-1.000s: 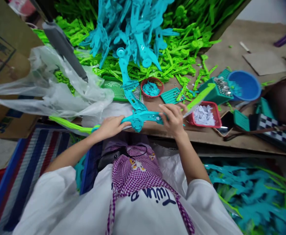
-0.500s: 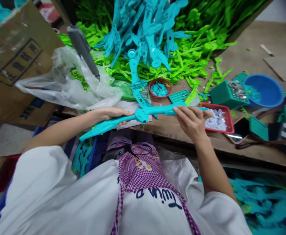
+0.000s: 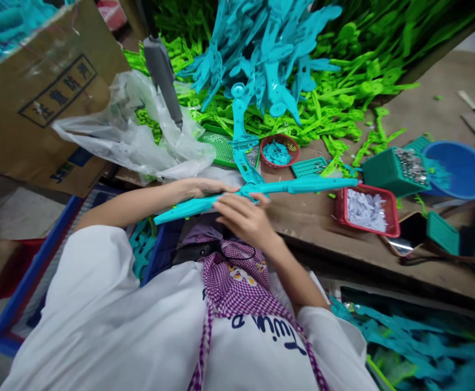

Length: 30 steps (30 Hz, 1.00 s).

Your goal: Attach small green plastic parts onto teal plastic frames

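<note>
The counter [image 3: 310, 210] spans the scene, and along its far side spreads a pile of lime-green plastic parts [image 3: 343, 103], topped by a heap of turquoise plastic parts [image 3: 273, 54]. A cardboard carton [image 3: 50, 133] stands at the counter's left end, a crumpled clear plastic bag [image 3: 127, 136] beside it. The long turquoise plastic part [image 3: 302, 185] is held at the near edge, its right end above the counter, its left end out past that edge. Behind its middle, 1 jointed turquoise piece [image 3: 243, 133] reaches from the heap; whether the 2 touch I cannot tell. Toward the right end sits a blue bowl [image 3: 461, 168], and nearer the front edge a red basket [image 3: 395, 217]. The left hand [image 3: 208, 187] grips the part left of its middle, its fingers mostly hidden. The right hand [image 3: 249, 217] is at the middle, fingers close together against the near face; whether they pinch it, I cannot tell. The step in hand looks like turning or adjusting the part; the next move would call for a steady left grip and a surer right hold.
</note>
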### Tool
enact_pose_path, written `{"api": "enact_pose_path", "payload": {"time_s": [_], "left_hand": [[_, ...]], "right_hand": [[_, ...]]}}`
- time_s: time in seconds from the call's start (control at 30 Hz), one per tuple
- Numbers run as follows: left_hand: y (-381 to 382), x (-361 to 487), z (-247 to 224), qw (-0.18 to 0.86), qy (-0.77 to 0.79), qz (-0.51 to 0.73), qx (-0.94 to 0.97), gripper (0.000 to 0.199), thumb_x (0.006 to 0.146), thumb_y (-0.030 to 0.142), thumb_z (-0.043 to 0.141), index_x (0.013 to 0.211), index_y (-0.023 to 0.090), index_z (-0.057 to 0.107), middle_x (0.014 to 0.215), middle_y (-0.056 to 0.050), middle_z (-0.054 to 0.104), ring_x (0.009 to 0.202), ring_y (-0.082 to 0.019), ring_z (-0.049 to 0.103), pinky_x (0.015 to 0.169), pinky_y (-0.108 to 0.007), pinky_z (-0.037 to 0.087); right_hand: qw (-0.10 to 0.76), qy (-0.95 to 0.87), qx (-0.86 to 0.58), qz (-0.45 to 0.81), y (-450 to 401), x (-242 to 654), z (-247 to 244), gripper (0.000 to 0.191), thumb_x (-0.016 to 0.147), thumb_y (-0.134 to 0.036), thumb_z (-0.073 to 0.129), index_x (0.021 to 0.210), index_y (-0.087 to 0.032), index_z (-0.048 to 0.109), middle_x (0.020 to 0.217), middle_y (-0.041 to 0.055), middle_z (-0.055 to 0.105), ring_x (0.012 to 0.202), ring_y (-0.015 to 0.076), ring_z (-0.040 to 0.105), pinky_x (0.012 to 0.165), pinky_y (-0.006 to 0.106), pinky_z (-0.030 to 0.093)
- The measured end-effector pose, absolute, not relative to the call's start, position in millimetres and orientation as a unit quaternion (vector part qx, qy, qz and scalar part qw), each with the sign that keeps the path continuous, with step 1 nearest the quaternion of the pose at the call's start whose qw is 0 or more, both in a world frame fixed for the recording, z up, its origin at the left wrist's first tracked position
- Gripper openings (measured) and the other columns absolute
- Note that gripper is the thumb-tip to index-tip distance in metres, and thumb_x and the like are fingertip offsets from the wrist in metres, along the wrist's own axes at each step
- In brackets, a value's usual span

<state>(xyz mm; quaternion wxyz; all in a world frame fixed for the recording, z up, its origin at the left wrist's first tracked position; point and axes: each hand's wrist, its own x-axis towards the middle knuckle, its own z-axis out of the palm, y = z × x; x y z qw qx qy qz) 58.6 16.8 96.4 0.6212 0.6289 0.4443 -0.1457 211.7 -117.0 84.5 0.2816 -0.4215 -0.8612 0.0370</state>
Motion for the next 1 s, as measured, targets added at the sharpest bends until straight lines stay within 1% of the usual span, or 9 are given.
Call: {"api": "enact_pose_path", "payload": {"time_s": [0.1,0.23,0.33,0.43,0.6,0.7,0.8,0.9,1.0], "left_hand": [[-2.2,56.6,87.8,0.532,0.465,-0.087,0.702,0.033,0.094,0.044,0.046,0.085,0.02,0.068,0.077,-0.01,0.071,0.079,-0.027,0.068,0.068,-0.045,0.055],[-63.4,33.6,60.2,0.283,0.574,0.128,0.758,0.033,0.096,0.037,0.037,0.102,0.016,0.063,0.087,-0.013,0.07,0.082,-0.031,0.066,0.076,-0.057,0.052],[-102.2,20.0,46.6,0.16,0.652,0.217,0.709,0.037,0.096,0.033,0.031,0.114,0.013,0.056,0.093,-0.016,0.067,0.088,-0.033,0.064,0.078,-0.061,0.05],[-110.4,21.0,48.3,0.118,0.67,0.237,0.693,0.037,0.095,0.035,0.036,0.121,0.015,0.052,0.093,-0.015,0.065,0.096,-0.034,0.062,0.078,-0.059,0.049],[-82.8,24.2,59.5,0.138,0.602,0.206,0.759,0.032,0.094,0.041,0.047,0.121,0.027,0.056,0.091,-0.004,0.062,0.097,-0.024,0.062,0.085,-0.044,0.047],[-70.2,13.0,60.2,0.221,0.517,0.128,0.817,0.034,0.093,0.049,0.049,0.108,0.024,0.066,0.08,-0.001,0.064,0.08,-0.02,0.062,0.074,-0.034,0.046],[-71.7,-1.3,56.0,0.25,0.471,0.081,0.842,0.042,0.09,0.057,0.051,0.096,0.021,0.071,0.069,0.001,0.066,0.065,-0.017,0.06,0.065,-0.028,0.043],[-82.5,-8.8,48.8,0.173,0.442,0.124,0.871,0.042,0.09,0.056,0.055,0.101,0.019,0.072,0.081,-0.004,0.073,0.071,-0.019,0.065,0.068,-0.029,0.042],[-91.0,-8.4,41.3,0.086,0.395,0.167,0.899,0.037,0.092,0.049,0.056,0.102,0.018,0.072,0.085,-0.007,0.075,0.076,-0.021,0.067,0.071,-0.031,0.042]], "right_hand": [[0.267,-0.878,-0.386,0.091,-100.2,146.7,68.8,0.034,0.102,-0.032,0.042,0.13,-0.029,0.061,0.132,0.004,0.064,0.123,0.0213,0.056,0.104,0.043,0.033],[0.257,-0.894,-0.35,0.109,-89.1,125.0,58.8,0.031,0.103,-0.029,0.039,0.121,-0.022,0.064,0.121,0.0057,0.07,0.116,0.0189,0.058,0.098,0.04,0.032],[0.224,-0.912,-0.324,0.109,-92.8,128.9,74.8,0.027,0.103,-0.026,0.042,0.11,-0.019,0.067,0.109,0.0038,0.073,0.112,0.0187,0.059,0.101,0.04,0.031],[0.191,-0.917,-0.331,0.114,-95.0,128.7,109.7,0.022,0.1,-0.023,0.047,0.102,-0.02,0.069,0.105,-0.0001,0.073,0.107,0.0174,0.061,0.107,0.04,0.029],[0.373,-0.862,-0.332,0.094,-103.4,140.8,161.8,0.032,0.102,-0.039,0.044,0.124,-0.024,0.062,0.131,-0.001,0.065,0.119,0.0138,0.057,0.113,0.038,0.03],[0.506,-0.77,-0.378,0.09,-126.9,181.8,152.8,0.027,0.1,-0.032,0.049,0.121,-0.027,0.064,0.118,0.0011,0.069,0.111,0.0151,0.062,0.106,0.039,0.041],[0.644,-0.549,-0.532,-0.004,-148.4,245.0,118.3,0.029,0.095,-0.027,0.054,0.123,-0.029,0.063,0.112,0.0029,0.067,0.11,0.0185,0.063,0.1,0.041,0.048],[0.676,-0.333,-0.647,-0.115,-146.8,308.7,84.1,0.04,0.093,-0.038,0.055,0.131,-0.025,0.054,0.126,0.0076,0.058,0.121,0.0215,0.057,0.102,0.044,0.048],[0.684,-0.285,-0.668,-0.072,-125.5,349.1,62.5,0.046,0.093,-0.05,0.048,0.131,-0.024,0.047,0.113,0.0073,0.058,0.103,0.019,0.065,0.085,0.039,0.057]]}}
